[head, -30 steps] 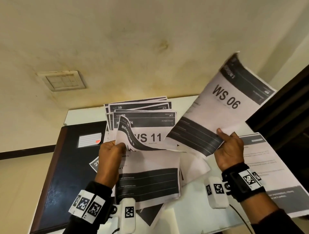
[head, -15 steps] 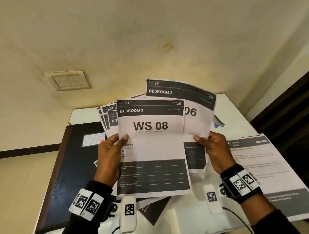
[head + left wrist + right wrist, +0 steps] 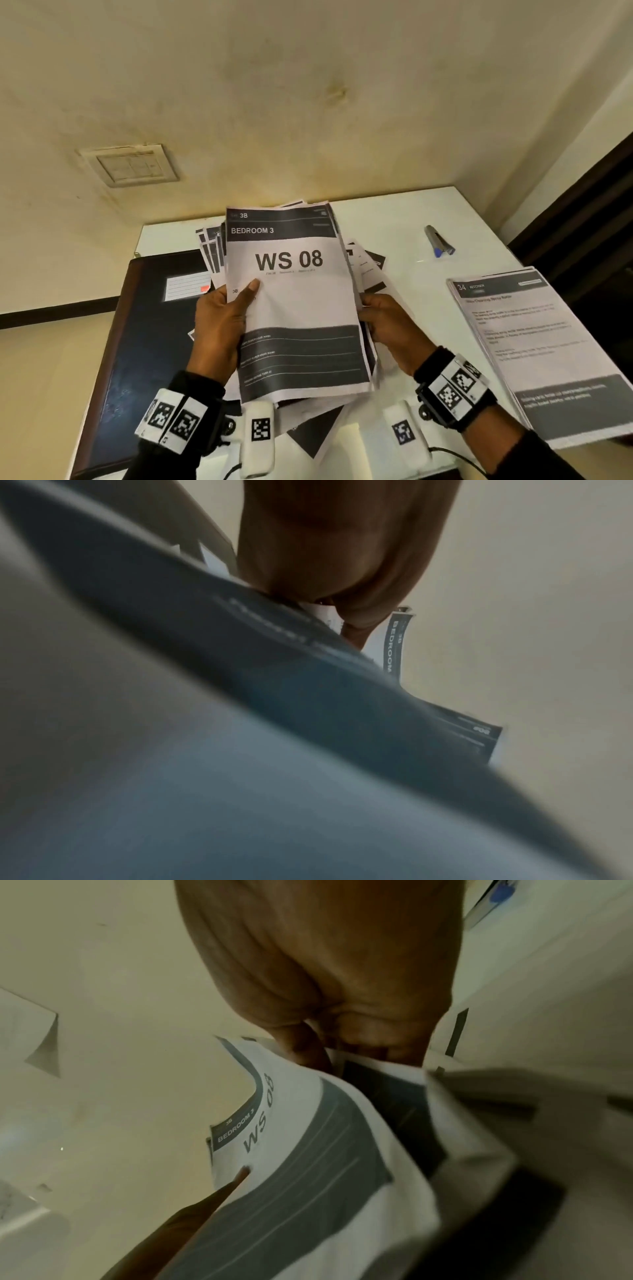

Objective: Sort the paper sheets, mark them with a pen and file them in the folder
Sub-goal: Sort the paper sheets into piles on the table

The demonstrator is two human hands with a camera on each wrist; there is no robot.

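1. The left hand [image 3: 219, 329] grasps the left edge of a stack of paper sheets [image 3: 298, 308]: its thumb lies flat across the front of the top sheet, just under the print "WS 08", with the other fingers hidden behind the stack.
2. The right hand [image 3: 390, 329] grips the stack's right edge, its fingers curled behind the sheets; in the right wrist view the fingers [image 3: 308, 1047] reach down behind the sheets' edge.
3. The stack is held tilted up above the white table [image 3: 394, 222]; its top sheet reads "3B", "BEDROOM 3".
4. More sheets [image 3: 210, 250] lie fanned on the table behind the held stack.
5. A dark folder [image 3: 154, 342] lies closed at the left, touching those sheets.
6. A pen [image 3: 439, 241] with a blue tip lies to the far right, well apart from both hands.
7. A separate pile of printed pages [image 3: 534, 342] rests at the table's right edge.
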